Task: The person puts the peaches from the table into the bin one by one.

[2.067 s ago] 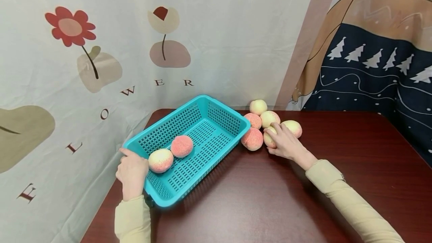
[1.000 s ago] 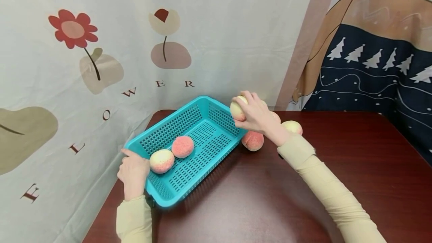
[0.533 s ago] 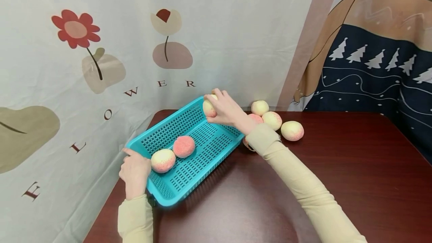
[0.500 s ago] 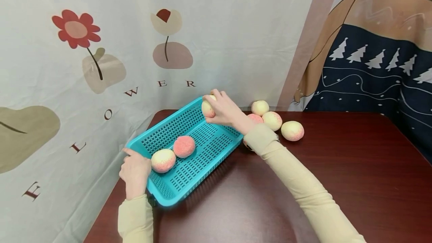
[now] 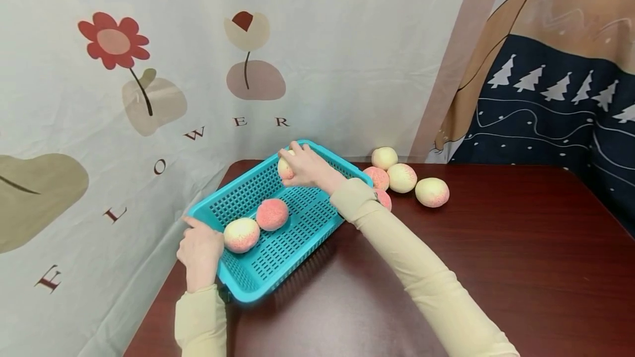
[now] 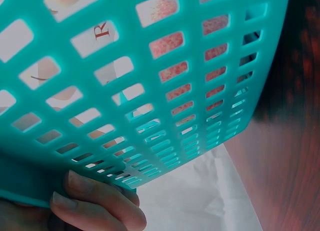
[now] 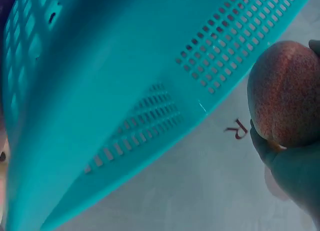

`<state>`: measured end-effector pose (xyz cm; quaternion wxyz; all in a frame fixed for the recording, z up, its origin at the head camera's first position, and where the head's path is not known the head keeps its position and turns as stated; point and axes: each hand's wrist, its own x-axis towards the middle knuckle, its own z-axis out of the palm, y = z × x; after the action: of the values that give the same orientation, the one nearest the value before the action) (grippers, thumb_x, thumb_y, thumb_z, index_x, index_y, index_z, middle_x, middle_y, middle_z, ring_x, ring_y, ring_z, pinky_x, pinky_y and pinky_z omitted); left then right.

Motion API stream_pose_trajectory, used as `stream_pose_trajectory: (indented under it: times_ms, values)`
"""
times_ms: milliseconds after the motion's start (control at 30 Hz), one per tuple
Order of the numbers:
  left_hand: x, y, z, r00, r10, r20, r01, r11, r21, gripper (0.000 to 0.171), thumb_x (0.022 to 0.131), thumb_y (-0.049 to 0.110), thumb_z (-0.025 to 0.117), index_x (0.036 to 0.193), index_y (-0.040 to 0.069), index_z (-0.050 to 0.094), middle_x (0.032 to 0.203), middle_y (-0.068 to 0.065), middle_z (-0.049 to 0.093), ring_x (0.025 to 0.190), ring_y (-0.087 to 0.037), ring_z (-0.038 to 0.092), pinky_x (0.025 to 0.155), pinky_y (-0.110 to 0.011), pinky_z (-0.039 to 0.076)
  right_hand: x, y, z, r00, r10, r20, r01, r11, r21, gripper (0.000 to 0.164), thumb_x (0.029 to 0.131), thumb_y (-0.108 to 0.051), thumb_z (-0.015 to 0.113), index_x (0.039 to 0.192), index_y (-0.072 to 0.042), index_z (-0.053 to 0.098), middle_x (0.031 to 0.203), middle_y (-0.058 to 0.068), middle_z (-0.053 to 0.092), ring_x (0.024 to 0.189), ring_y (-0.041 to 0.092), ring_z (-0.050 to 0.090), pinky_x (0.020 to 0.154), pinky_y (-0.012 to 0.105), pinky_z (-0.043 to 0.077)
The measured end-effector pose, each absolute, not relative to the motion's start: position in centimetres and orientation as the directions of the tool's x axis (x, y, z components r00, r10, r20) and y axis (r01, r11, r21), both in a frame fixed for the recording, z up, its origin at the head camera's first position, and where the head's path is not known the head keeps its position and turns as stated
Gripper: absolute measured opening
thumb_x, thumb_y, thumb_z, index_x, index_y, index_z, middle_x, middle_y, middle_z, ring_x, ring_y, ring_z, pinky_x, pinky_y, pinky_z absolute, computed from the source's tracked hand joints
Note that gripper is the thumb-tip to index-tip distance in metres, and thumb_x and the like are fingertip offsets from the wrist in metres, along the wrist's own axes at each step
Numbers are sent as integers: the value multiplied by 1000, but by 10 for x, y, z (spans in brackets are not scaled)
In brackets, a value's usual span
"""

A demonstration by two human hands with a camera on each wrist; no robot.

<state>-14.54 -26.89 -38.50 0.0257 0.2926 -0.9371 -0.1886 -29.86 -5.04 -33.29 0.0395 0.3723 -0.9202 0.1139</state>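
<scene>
My right hand (image 5: 313, 169) grips a yellow-and-pink peach (image 5: 285, 167) over the far part of a turquoise plastic basket (image 5: 245, 295). In the right wrist view the held peach (image 7: 282, 98) shows a groove down its side, with fingers at its edges. At the basket's left end my left hand (image 5: 199, 247) holds the rim, index finger stretched along it. Curled fingers (image 6: 100, 203) show under the rim in the left wrist view. Inside the basket a pale peach (image 5: 241, 235) lies beside a pinker peach (image 5: 272, 214).
Right of the basket several more peaches lie on the dark red table (image 5: 506, 236): a pale yellow peach (image 5: 384, 158) at the back, a yellow-pink peach (image 5: 432, 192) outermost. My right sleeve partly covers a pink peach (image 5: 384, 200). A printed curtain (image 5: 342, 70) hangs behind the table.
My right hand has taken a peach from the group on the right, lifted it and carried it left over the basket. The left hand stays on the rim.
</scene>
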Motion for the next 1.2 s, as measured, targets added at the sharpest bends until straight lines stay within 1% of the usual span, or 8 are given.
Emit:
stream_pose_trajectory:
  times_ms: [267,400,500,633,733,900,1000,1200]
  values:
    - [-145,-268,-384,-827,-559,-60,-538,758,368,77,91,16,40,144,-18,-4,112,-44,47,96,-57,53,72,-59,46,-303,-61,-339,-723,-688,-65,-680,724,-113,68,86,-41,64,144,-20,34,149,13,30,129,34,40,102,43,43]
    - [-145,-268,-384,-823,-563,-76,-549,754,362,77,92,16,40,144,-18,-6,114,-44,46,97,-57,53,73,-59,46,-303,-66,-340,-725,-670,-160,-661,742,-114,75,87,-41,63,150,-21,27,156,13,21,141,36,29,109,46,37]
    - [-146,-268,-383,-821,-566,-81,-553,751,361,77,92,16,40,144,-18,-7,114,-44,46,97,-56,54,74,-59,46,-302,-69,-340,-717,-663,-214,-660,745,-98,77,89,-41,61,152,-22,22,159,13,15,146,36,21,114,47,30]
    - [-146,-268,-384,-821,-567,-66,-549,753,361,76,92,16,40,144,-18,-5,115,-45,46,96,-56,54,75,-60,47,-300,-73,-342,-712,-658,-245,-675,737,-17,76,90,-42,59,152,-23,21,160,11,15,146,34,21,117,43,27]
    - [-145,-268,-385,-825,-564,-47,-540,760,362,76,92,16,41,143,-19,-2,116,-45,45,96,-57,54,77,-61,47,-298,-74,-343,-713,-647,-269,-677,735,28,77,89,-45,60,152,-24,21,160,9,17,146,32,23,117,41,27]
    - [-145,-266,-385,-830,-558,-28,-528,768,363,75,92,16,42,143,-20,1,115,-46,46,95,-58,54,77,-62,47,-295,-74,-346,-705,-650,-284,-695,714,90,80,87,-49,62,152,-25,23,159,7,22,144,29,29,112,39,35]
    - [-145,-266,-385,-827,-561,-40,-535,764,362,75,92,16,41,143,-19,-1,116,-46,45,97,-58,54,77,-61,47,-293,-76,-347,-697,-660,-282,-711,687,150,78,86,-51,62,151,-27,26,157,6,26,142,28,33,108,37,40]
    - [-146,-266,-384,-824,-564,-55,-543,758,360,76,91,16,40,144,-18,-4,115,-45,46,99,-58,53,77,-61,46,-289,-80,-350,-686,-668,-288,-726,657,203,75,86,-51,61,149,-28,28,155,5,31,138,26,40,105,36,43]
